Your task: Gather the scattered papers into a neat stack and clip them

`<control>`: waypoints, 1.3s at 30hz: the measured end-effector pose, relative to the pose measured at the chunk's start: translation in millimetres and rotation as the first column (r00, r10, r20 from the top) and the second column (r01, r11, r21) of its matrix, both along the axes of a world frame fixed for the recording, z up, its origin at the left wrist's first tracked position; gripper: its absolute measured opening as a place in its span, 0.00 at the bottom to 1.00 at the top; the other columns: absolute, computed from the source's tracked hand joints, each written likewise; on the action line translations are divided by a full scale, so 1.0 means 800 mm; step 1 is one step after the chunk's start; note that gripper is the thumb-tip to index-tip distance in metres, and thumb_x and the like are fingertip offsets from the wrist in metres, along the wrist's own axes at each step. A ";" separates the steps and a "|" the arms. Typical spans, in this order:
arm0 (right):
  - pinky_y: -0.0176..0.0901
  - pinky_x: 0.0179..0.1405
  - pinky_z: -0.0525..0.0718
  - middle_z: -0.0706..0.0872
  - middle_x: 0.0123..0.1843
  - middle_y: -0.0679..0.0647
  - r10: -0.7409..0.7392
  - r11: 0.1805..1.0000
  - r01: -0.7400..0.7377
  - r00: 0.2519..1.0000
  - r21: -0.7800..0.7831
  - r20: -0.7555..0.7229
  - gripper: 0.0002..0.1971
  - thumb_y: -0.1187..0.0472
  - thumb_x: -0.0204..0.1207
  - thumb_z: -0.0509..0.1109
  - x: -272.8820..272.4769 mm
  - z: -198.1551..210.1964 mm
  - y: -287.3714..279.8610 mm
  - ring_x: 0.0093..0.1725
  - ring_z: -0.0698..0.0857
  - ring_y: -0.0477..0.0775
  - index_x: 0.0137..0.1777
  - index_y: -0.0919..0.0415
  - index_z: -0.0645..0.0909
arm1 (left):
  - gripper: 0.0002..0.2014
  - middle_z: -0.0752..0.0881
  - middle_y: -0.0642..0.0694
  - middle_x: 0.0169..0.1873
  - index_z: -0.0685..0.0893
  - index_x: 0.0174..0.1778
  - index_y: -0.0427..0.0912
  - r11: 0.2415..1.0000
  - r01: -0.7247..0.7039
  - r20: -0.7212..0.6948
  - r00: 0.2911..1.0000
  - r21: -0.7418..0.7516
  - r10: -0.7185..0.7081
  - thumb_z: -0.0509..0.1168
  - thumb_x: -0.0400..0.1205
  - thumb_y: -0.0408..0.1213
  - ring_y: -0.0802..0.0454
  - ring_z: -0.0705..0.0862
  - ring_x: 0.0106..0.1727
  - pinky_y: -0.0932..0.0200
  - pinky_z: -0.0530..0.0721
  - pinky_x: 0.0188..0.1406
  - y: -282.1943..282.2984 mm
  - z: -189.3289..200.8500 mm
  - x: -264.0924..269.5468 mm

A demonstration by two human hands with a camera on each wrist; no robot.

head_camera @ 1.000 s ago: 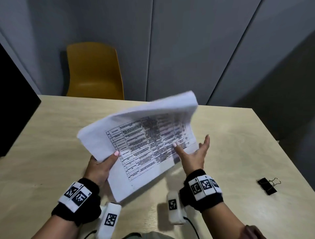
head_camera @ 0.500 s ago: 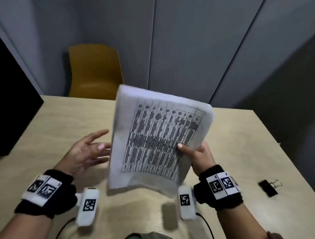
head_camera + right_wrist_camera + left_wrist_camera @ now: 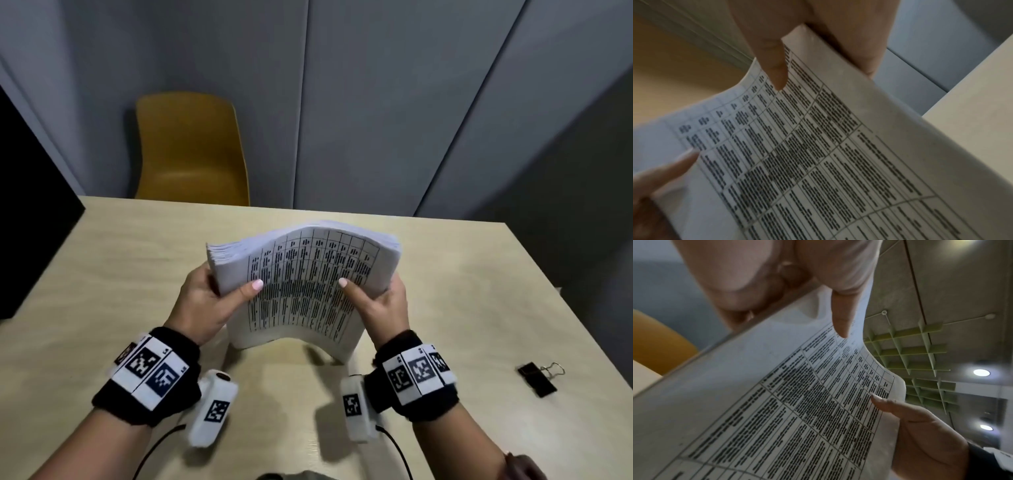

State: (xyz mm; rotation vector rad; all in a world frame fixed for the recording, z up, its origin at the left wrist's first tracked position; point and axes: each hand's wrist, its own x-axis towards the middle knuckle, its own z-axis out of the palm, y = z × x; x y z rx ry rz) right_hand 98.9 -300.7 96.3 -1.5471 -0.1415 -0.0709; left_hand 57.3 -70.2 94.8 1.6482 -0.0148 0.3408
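Observation:
A stack of white papers (image 3: 301, 284) printed with a table stands on its lower edge on the wooden table (image 3: 102, 260), bowed toward me. My left hand (image 3: 219, 294) grips its left side, thumb on the front sheet. My right hand (image 3: 380, 301) grips the right side the same way. The left wrist view shows the printed sheet (image 3: 797, 402) with my left thumb pressing it and the other hand's thumb lower right. In the right wrist view the sheet (image 3: 838, 154) sits under my right thumb. A black binder clip (image 3: 537, 375) lies on the table to the right, apart from both hands.
A yellow chair (image 3: 191, 150) stands behind the table's far edge. A black panel (image 3: 30, 219) is at the left. The table's right edge runs close past the clip. Grey wall panels are behind.
My left hand, open and off the papers half a second ago, now grips their left side. The stack has come down from the air and stands on the table between both hands.

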 end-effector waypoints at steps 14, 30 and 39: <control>0.43 0.61 0.82 0.80 0.60 0.46 -0.146 0.987 0.158 0.946 -0.021 0.289 0.36 0.69 0.70 0.67 -0.003 0.007 0.005 0.56 0.83 0.48 0.73 0.40 0.60 | 0.27 0.83 0.61 0.55 0.68 0.65 0.61 0.968 -0.244 0.212 0.951 0.063 0.226 0.67 0.73 0.37 0.63 0.82 0.55 0.66 0.81 0.58 -0.014 0.015 -0.005; 0.35 0.58 0.80 0.81 0.58 0.60 -0.040 0.834 0.382 0.762 -0.398 0.646 0.22 0.73 0.72 0.60 0.002 0.050 -0.009 0.55 0.82 0.50 0.64 0.61 0.82 | 0.23 0.82 0.34 0.55 0.78 0.69 0.36 0.696 -0.388 0.396 0.904 0.604 0.160 0.54 0.78 0.22 0.64 0.74 0.52 0.87 0.67 0.56 -0.011 0.054 -0.012; 0.25 0.41 0.80 0.88 0.38 0.37 -0.061 0.944 0.225 0.839 -0.242 0.541 0.13 0.68 0.70 0.72 0.018 0.058 -0.032 0.39 0.85 0.35 0.48 0.48 0.86 | 0.09 0.84 0.71 0.38 0.89 0.50 0.42 0.780 -0.432 0.421 0.875 0.453 0.239 0.68 0.76 0.32 0.72 0.81 0.40 0.81 0.74 0.42 0.015 0.071 -0.006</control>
